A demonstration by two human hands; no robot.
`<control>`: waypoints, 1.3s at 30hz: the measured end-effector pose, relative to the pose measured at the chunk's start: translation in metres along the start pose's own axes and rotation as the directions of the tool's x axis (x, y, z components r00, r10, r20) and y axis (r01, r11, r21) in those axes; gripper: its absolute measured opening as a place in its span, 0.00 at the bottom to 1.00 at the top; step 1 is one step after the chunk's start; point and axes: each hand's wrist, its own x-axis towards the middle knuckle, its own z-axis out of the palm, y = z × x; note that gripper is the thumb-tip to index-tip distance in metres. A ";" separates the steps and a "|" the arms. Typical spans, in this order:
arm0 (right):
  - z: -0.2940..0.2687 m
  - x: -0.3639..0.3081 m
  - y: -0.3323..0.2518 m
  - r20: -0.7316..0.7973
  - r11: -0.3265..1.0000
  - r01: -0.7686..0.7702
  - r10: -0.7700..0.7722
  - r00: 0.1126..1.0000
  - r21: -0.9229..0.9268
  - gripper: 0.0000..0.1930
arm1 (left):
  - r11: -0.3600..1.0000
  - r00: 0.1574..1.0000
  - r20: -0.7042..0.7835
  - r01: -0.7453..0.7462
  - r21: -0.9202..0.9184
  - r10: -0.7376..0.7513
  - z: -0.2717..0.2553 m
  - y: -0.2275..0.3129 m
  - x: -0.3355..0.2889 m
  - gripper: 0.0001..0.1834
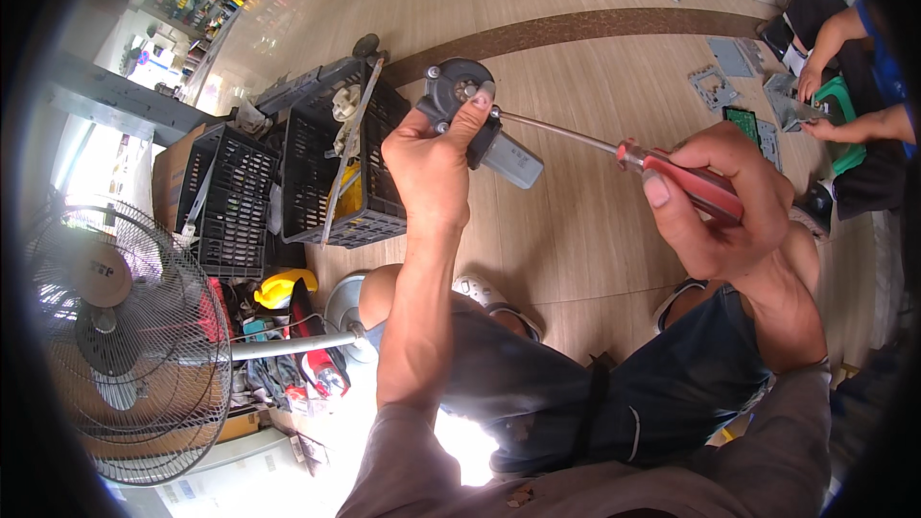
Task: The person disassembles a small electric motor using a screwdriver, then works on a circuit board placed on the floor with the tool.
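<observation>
My left hand (432, 158) is closed around a small gear motor (515, 161), with a round dark housing at the top and a grey cylindrical body pointing down to the right. The thumb presses on the housing's face, where bolts show around the edge. In my right hand (739, 197) is a screwdriver (683, 178) with a red handle, gripped between thumb and fingers. Its long metal shaft points left, and the tip meets the motor's edge beside my left thumb. Whether the tip sits in a screw is too small to tell.
Black plastic crates (360, 221) with parts stand at left, near a standing fan (125, 336). A yellow object (285, 288) and assorted tools lie below them. At far right another person's hands (815, 101) work on metal plates, with a green board (743, 122) on the floor nearby.
</observation>
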 end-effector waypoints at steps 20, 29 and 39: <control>0.010 -0.003 0.006 0.097 0.916 -0.208 0.186 0.978 0.343 0.22 | 0.994 1.000 0.020 -0.020 0.104 0.018 -0.002 -0.016 0.001 0.10; -0.004 -0.002 0.006 0.169 0.998 -0.048 0.056 0.984 -0.051 0.17 | 0.987 0.985 0.071 0.158 -0.027 -0.156 0.005 -0.024 -0.001 0.12; 0.006 0.002 0.011 0.084 0.977 -0.037 0.019 0.996 0.209 0.13 | 0.993 0.988 0.103 0.118 -0.011 -0.116 0.010 -0.034 0.003 0.11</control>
